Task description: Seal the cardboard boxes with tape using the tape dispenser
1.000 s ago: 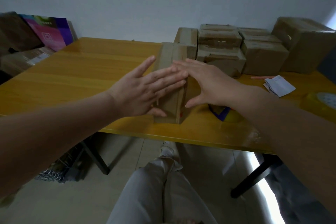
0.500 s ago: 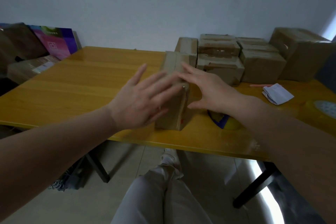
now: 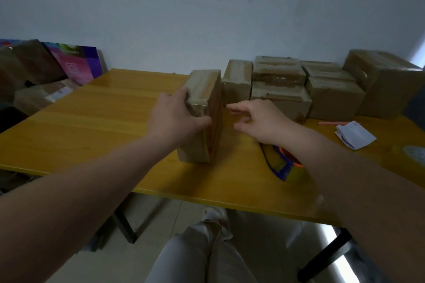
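Observation:
A narrow cardboard box stands on its edge in the middle of the yellow table. My left hand grips its near top corner, thumb on the right face and fingers over the left side. My right hand hovers just right of the box with fingers loosely extended, holding nothing. The tape dispenser, blue, orange and yellow, lies on the table under my right wrist, partly hidden.
Several taped cardboard boxes are stacked along the back right, with a larger one at the far right. A folded white paper and a tape roll lie at the right. Packages sit off the left edge.
Both hands were lying flat on top of the box. Now my left hand has closed round its near corner and my right hand has lifted off to the right.

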Demonstrator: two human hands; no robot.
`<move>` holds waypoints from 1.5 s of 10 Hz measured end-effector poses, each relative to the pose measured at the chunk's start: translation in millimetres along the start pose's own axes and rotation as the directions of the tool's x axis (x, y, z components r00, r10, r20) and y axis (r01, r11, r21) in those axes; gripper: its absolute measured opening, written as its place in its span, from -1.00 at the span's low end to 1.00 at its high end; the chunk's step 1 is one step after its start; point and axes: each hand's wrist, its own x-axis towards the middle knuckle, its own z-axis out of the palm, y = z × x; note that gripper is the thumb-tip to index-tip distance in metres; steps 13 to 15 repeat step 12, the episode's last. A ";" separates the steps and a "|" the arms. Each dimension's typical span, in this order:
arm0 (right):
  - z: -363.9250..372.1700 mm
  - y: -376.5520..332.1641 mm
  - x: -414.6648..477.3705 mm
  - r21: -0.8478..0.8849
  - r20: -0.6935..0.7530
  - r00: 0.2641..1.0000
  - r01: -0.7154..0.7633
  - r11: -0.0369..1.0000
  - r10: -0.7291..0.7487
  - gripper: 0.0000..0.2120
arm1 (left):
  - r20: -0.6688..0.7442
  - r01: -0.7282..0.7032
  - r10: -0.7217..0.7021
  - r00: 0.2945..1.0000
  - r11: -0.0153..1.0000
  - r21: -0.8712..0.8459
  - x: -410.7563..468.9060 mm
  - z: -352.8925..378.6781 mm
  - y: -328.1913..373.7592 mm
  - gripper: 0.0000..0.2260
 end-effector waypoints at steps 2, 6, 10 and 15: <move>-7.5 22.5 45.8 -0.215 0.005 0.993 -0.112 0.970 0.116 -0.51 | -0.043 0.073 -0.075 0.996 0.996 -0.050 73.6 10.8 -11.7 -0.26; -2.3 73.0 169.5 -0.550 -0.175 0.971 -0.234 0.802 0.164 -0.75 | -0.001 0.068 -0.068 0.998 0.988 -0.137 214.6 109.8 -6.0 -0.27; -3.1 87.8 191.2 -0.562 -0.205 0.969 -0.234 0.793 0.141 -0.89 | 0.029 0.076 -0.072 0.997 0.982 -0.171 264.8 144.6 11.3 -0.27; -7.2 83.6 187.1 -0.483 -0.176 0.959 -0.280 0.830 0.221 -0.82 | 0.146 0.077 -0.046 0.988 0.974 -0.214 260.9 121.8 10.5 -0.23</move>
